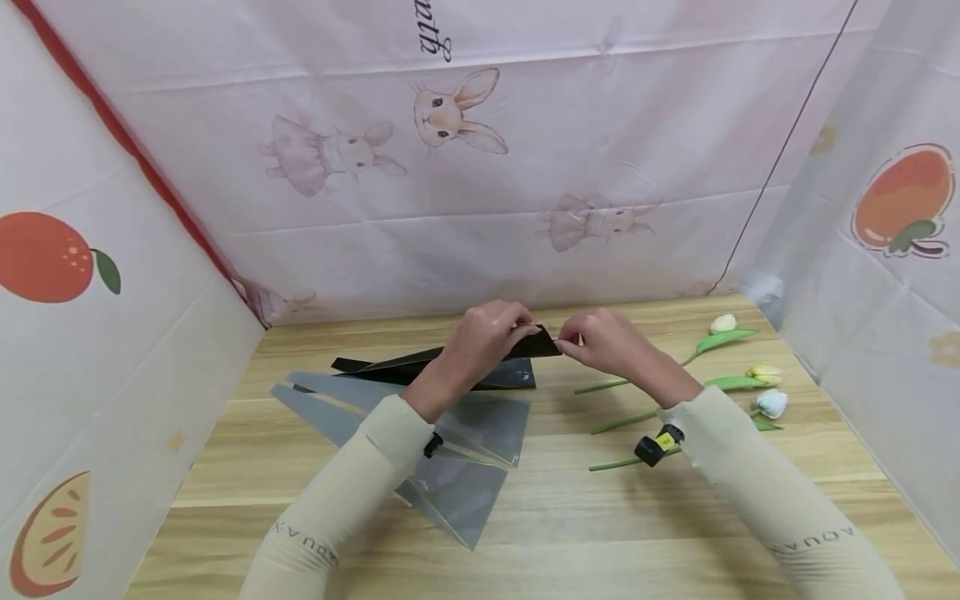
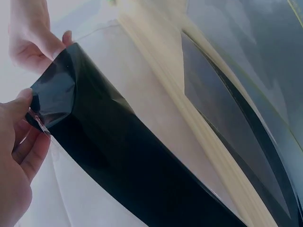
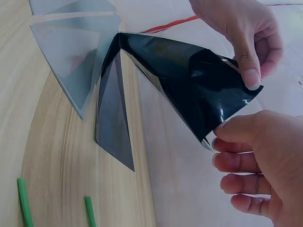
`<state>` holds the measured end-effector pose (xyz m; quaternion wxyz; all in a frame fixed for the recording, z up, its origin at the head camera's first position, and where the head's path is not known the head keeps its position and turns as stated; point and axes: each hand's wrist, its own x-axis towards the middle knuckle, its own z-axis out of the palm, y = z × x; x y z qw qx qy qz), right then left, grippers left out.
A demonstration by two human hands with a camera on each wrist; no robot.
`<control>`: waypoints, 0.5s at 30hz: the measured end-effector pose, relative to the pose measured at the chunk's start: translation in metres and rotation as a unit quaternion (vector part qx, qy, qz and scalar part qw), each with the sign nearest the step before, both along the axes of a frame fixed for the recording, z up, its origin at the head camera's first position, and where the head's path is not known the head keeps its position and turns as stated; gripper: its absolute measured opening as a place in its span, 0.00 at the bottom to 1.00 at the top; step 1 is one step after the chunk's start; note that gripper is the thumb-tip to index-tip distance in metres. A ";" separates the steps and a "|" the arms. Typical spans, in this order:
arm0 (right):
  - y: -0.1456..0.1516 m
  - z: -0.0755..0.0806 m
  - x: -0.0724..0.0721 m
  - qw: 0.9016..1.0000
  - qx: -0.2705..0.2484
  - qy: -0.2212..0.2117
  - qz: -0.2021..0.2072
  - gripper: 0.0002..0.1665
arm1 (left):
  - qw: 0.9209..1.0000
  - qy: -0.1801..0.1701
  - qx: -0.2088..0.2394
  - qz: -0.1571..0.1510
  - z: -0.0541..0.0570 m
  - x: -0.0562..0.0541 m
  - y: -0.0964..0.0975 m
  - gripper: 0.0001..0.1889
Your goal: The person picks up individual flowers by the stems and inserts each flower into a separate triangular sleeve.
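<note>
A black film flower sleeve [image 1: 542,343], narrow at one end and wide at the other, is held up over the back of the table. The left hand [image 1: 487,335] pinches one edge of its wide end, thumb laid on the film [image 3: 189,71]. My right hand [image 1: 606,340] pinches the opposite corner of that end between thumb and forefinger, its other fingers loosely bent. In the left wrist view the sleeve's glossy surface [image 2: 113,137] runs away from both hands. Under it on the table lies another dark sleeve [image 1: 517,375].
Grey translucent sleeves [image 1: 487,425] lie fanned out on the wooden table [image 1: 555,533], partly beneath the left forearm. To the right lie a white tulip [image 1: 723,323], a yellow tulip [image 1: 765,374] and a pale blue tulip [image 1: 771,404]. Printed curtains [image 1: 525,275] enclose the table's back and sides.
</note>
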<state>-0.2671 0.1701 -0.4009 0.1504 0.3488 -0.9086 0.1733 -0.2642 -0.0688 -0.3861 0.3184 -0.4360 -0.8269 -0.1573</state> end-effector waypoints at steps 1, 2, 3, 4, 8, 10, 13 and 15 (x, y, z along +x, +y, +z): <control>0.001 0.000 0.000 1.000 -0.002 -0.004 -0.002 0.08 | 1.000 0.000 0.001 0.001 0.000 -0.002 -0.001 0.07; 0.001 0.000 0.000 1.000 -0.003 -0.008 -0.004 0.08 | 1.000 0.000 0.001 0.001 0.000 -0.004 -0.002 0.07; 0.002 0.000 -0.001 1.000 -0.004 -0.011 -0.006 0.08 | 1.000 -0.001 0.000 0.002 0.000 -0.007 -0.003 0.07; 0.003 0.000 -0.001 1.000 -0.006 -0.014 -0.009 0.09 | 1.000 -0.002 0.000 0.004 -0.001 -0.009 -0.003 0.07; 0.007 -0.002 -0.002 1.000 -0.006 -0.023 -0.020 0.09 | 1.000 -0.012 0.002 0.012 -0.007 -0.023 -0.008 0.06; 0.010 -0.004 -0.003 0.999 -0.004 -0.029 -0.026 0.08 | 1.000 -0.016 0.006 0.017 -0.012 -0.031 -0.011 0.06; 0.014 -0.007 -0.004 0.999 -0.002 -0.041 -0.034 0.08 | 0.999 -0.010 0.017 0.030 -0.020 -0.045 -0.016 0.06; 0.017 -0.009 -0.005 0.998 -0.001 -0.048 -0.039 0.08 | 0.999 -0.001 0.026 0.044 -0.025 -0.054 -0.020 0.06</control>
